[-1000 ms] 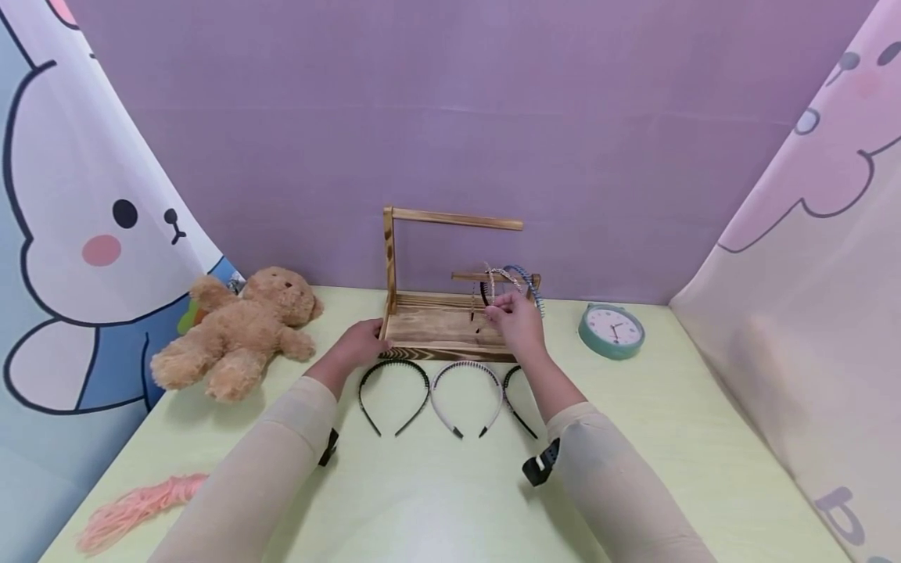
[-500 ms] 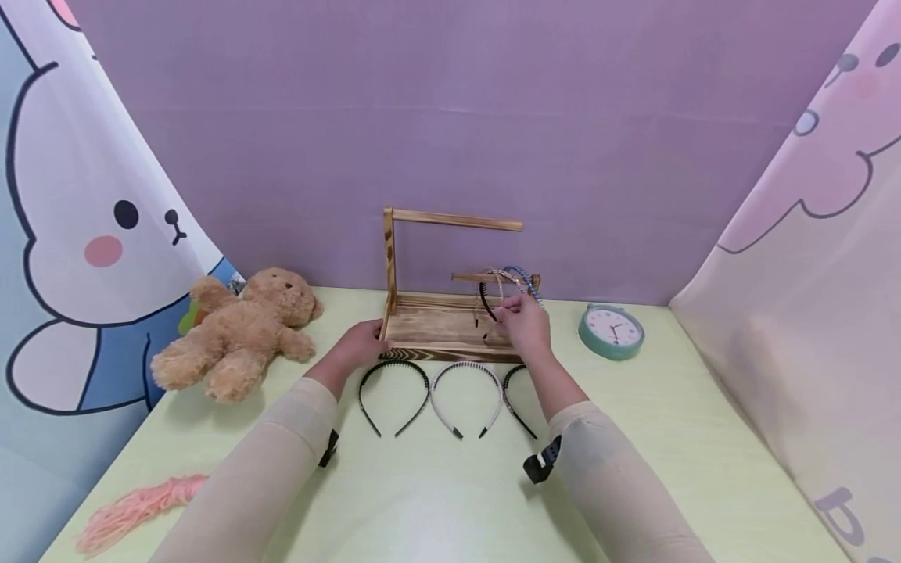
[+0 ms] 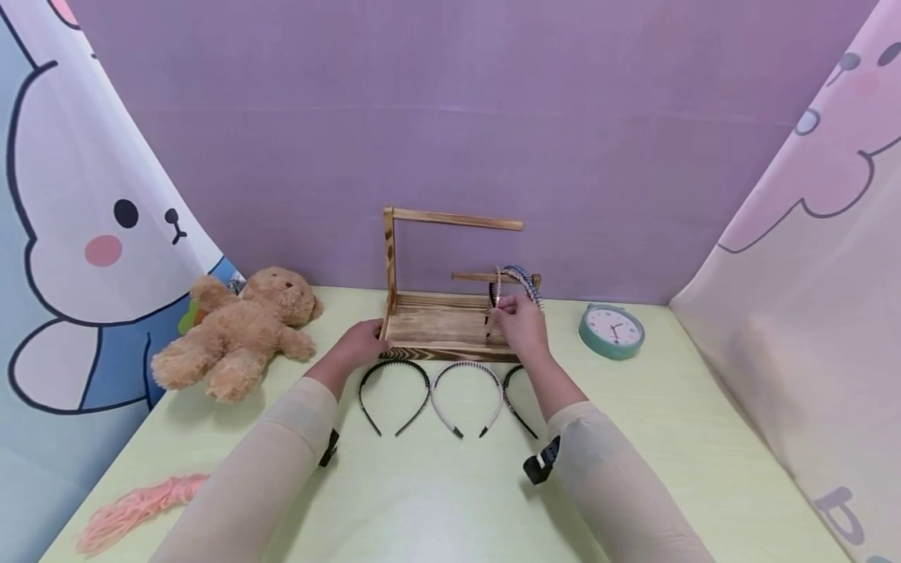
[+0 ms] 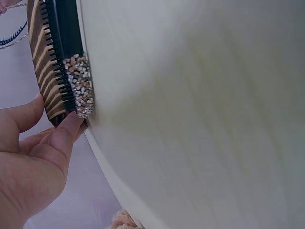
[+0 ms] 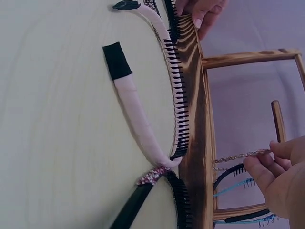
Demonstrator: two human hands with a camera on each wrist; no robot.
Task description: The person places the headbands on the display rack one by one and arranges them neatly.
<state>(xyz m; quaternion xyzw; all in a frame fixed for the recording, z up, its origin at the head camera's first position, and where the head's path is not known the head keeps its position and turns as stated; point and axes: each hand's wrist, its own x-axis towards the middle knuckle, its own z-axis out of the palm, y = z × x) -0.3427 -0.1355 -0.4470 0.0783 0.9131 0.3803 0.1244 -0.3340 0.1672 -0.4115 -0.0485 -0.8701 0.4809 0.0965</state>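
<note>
A wooden rack [image 3: 450, 327] with a shallow tray and two side bars stands at the back. My left hand [image 3: 360, 344] grips its front left corner, thumb on one side and fingers on the other. With my right hand [image 3: 522, 322] I pinch one arm of a thin gold beaded headband [image 5: 240, 156], which hangs over the short lower bar [image 3: 470, 276]. Beside it on that bar hang blue headbands [image 3: 521, 272] and a black toothed one [image 5: 228, 174]. Before the rack lie a black headband [image 3: 396, 363], a pale pink one [image 5: 138, 114] and a dark one [image 3: 517, 413], partly hidden by my right arm.
A brown teddy bear [image 3: 246, 336] lies left of the rack. At the right stands a green alarm clock [image 3: 612, 331]. Pink yarn [image 3: 141, 508] lies at the near left. A purple backdrop [image 3: 450, 141] rises behind the table. The rack's upper bar [image 3: 457, 220] overhangs the tray.
My right hand has shifted the gold headband rightward along the lower bar, closer to the blue headbands, and turned it more edge-on. My left hand stays at the rack's corner.
</note>
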